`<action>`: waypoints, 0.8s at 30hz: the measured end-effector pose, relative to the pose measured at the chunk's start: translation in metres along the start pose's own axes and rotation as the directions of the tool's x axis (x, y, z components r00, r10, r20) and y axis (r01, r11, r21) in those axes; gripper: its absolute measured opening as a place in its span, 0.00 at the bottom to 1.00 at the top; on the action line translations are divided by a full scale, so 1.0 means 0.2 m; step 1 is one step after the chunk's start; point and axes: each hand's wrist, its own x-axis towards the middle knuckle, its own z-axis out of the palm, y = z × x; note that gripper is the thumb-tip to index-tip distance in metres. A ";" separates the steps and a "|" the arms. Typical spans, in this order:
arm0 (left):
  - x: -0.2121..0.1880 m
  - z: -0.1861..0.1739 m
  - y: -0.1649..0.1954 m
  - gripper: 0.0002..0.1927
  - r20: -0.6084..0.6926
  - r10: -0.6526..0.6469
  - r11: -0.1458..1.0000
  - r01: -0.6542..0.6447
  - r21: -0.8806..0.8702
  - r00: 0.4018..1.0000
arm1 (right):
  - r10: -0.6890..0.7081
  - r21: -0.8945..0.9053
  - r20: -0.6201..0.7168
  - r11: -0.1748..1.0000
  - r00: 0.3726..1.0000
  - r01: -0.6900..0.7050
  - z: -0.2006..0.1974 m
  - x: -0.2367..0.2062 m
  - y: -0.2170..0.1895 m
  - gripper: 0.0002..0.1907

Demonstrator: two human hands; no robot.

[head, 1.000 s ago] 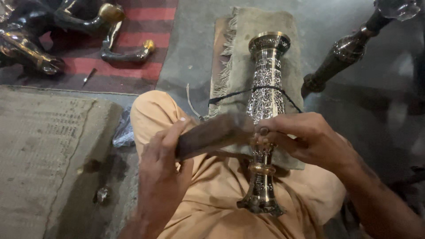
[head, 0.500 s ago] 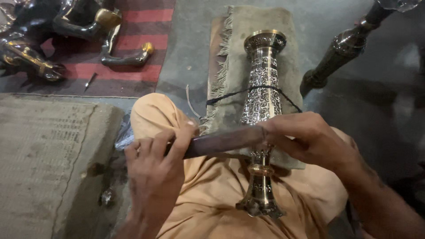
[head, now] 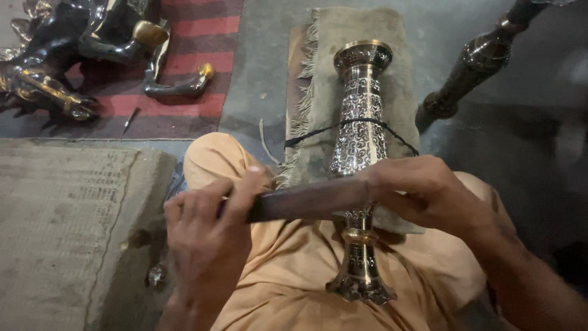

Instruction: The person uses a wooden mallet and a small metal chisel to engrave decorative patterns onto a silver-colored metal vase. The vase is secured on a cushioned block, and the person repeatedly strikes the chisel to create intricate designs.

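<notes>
Head view: 1 engraved metal vase (head: 360, 138) lying lengthwise on a fringed cloth pad (head: 392, 73) across the lap, a black cord (head: 312, 136) looped over it. Left hand (head: 205, 245) and right hand (head: 422, 193) — fingers clamped on 1 flat dark bar (head: 306, 201) laid across the stem. Likely heavy, rigid, slippery; best gripped at the narrow stem.

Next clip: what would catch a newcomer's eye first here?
The engraved metal vase lying along the person's lap at centre, its mouth on a fringed mat and a black cord across its body. Both hands hold a dark flat bar crosswise over it: left hand, right hand. A dark metal figure lies top left.
</notes>
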 end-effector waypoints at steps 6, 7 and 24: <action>0.03 -0.01 0.01 0.32 0.093 0.001 0.999 -0.005 0.040 0.996 | 0.006 0.000 -0.027 1.000 1.000 -0.006 0.01 -0.01 0.04 0.13; 0.03 -0.02 0.01 0.32 0.060 -0.010 0.998 0.013 -0.059 0.998 | 0.021 0.004 -0.027 1.000 0.999 -0.021 0.01 -0.02 0.04 0.13; 0.07 -0.03 0.02 0.29 0.084 0.041 0.999 -0.040 -0.008 0.996 | -0.096 -0.023 -0.081 0.995 0.992 0.095 0.03 -0.06 0.11 0.13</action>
